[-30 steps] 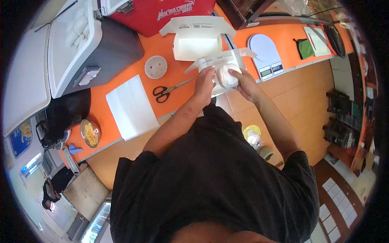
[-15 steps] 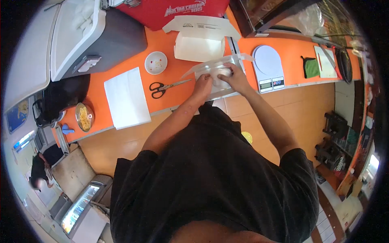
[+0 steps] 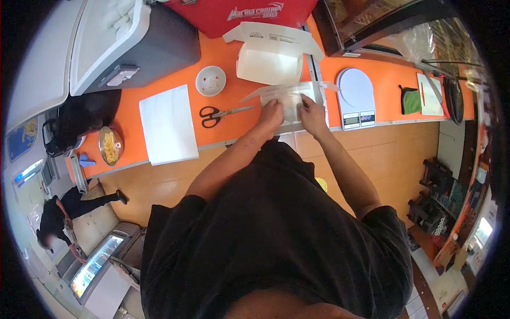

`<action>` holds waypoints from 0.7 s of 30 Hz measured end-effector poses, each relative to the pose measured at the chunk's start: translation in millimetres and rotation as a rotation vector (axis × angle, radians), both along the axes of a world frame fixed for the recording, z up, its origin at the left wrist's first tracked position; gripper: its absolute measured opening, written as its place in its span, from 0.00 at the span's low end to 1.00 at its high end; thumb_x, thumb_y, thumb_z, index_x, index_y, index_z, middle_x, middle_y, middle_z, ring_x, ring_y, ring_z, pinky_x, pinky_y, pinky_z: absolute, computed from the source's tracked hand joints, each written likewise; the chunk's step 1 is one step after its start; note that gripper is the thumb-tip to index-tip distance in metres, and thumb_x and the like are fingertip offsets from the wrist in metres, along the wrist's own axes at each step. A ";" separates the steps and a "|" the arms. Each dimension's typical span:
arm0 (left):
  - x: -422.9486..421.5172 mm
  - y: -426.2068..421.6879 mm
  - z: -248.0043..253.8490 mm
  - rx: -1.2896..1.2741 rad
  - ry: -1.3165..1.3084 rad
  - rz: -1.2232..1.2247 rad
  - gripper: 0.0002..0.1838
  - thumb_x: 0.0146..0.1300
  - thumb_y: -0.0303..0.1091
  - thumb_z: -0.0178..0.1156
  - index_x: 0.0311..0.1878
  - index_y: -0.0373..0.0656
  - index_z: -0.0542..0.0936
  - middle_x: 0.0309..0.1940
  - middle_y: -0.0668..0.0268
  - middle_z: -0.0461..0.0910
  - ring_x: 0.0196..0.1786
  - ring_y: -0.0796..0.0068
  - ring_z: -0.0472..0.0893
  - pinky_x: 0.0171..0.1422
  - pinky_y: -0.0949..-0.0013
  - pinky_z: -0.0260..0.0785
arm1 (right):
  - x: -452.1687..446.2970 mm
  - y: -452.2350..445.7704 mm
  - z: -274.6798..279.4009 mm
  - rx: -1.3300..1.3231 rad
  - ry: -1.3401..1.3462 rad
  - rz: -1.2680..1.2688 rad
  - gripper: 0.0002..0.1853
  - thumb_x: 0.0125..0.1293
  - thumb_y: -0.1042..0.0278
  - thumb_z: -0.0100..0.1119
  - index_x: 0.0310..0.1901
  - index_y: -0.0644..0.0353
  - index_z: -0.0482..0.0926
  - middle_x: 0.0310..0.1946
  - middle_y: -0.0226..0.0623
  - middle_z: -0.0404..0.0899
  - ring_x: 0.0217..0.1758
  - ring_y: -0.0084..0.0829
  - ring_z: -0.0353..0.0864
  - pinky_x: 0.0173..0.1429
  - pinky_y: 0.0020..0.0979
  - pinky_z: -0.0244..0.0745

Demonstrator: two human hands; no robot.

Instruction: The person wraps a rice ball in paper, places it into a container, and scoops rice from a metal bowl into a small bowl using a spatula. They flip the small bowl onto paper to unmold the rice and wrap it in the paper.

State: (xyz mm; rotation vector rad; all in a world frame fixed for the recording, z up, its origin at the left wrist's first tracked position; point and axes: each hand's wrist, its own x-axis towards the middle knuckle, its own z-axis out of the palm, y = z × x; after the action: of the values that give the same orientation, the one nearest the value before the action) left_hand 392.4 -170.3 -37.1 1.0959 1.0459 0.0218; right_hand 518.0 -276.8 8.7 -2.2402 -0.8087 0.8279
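Near the counter's front edge, a white wrapped item (image 3: 289,108) lies in an open white carton (image 3: 280,91). My left hand (image 3: 271,115) is closed at the left side of this carton and item. My right hand (image 3: 312,115) is closed at the right side, thumb and fingers pressed together. What exactly each hand pinches is too small to make out. Behind them sits a second open white box (image 3: 270,63). Black-handled scissors (image 3: 211,116) lie to the left, beside white paper (image 3: 169,125) and a small white bowl (image 3: 211,81) with a few red bits inside.
A kitchen scale (image 3: 356,95) stands to the right, with a green cloth (image 3: 410,101) farther along. At the left are a grey cooler (image 3: 154,53) and a metal bowl of yellow food (image 3: 110,146). A red box (image 3: 249,13) stands behind. Another person (image 3: 53,218) is at far left.
The wrapped item, earlier held up in my hands, is now down in the nearer carton. My right hand has drawn back to its right side. The view has shifted, and the other person has moved.
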 end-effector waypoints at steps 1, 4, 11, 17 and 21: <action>1.0 0.2 14.1 0.001 0.004 0.008 0.15 0.70 0.41 0.46 0.49 0.45 0.77 0.37 0.68 0.76 0.36 0.78 0.73 0.38 0.70 0.69 | -2.5 -0.6 -0.3 0.001 0.004 0.008 0.23 0.66 0.59 0.55 0.60 0.60 0.75 0.40 0.55 0.82 0.45 0.48 0.83 0.51 0.41 0.76; 7.4 -2.7 32.3 -0.085 0.016 -0.019 0.19 0.70 0.44 0.43 0.51 0.40 0.75 0.44 0.58 0.77 0.45 0.66 0.76 0.49 0.60 0.69 | 6.8 -2.7 -13.9 0.103 0.043 0.045 0.20 0.69 0.65 0.52 0.59 0.66 0.75 0.30 0.37 0.79 0.31 0.24 0.75 0.38 0.31 0.73; -93.3 25.1 109.5 -0.240 -0.354 0.045 0.28 0.76 0.53 0.41 0.63 0.40 0.72 0.55 0.60 0.75 0.57 0.70 0.75 0.64 0.62 0.69 | -45.1 6.9 65.1 0.461 -0.219 -0.026 0.16 0.68 0.71 0.55 0.54 0.70 0.74 0.55 0.52 0.74 0.60 0.41 0.74 0.62 0.39 0.70; -311.1 96.7 53.4 0.588 -0.096 0.719 0.20 0.76 0.47 0.44 0.47 0.40 0.77 0.41 0.65 0.79 0.41 0.76 0.78 0.45 0.67 0.74 | -162.7 74.3 61.7 0.334 0.089 0.133 0.06 0.71 0.72 0.54 0.44 0.65 0.74 0.34 0.32 0.77 0.36 0.22 0.76 0.41 0.24 0.74; -430.9 129.4 40.8 0.979 0.325 0.737 0.09 0.74 0.36 0.50 0.48 0.42 0.76 0.36 0.67 0.77 0.36 0.77 0.74 0.39 0.72 0.68 | -243.0 143.8 23.8 0.414 0.229 0.072 0.06 0.71 0.70 0.55 0.42 0.64 0.73 0.30 0.29 0.74 0.32 0.19 0.73 0.35 0.22 0.72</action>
State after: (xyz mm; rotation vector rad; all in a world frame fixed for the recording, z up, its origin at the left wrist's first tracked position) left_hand -38.5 -40.9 3.7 1.5288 1.7647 1.0704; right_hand 275.0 -133.1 32.5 -1.7295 -0.8644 0.8434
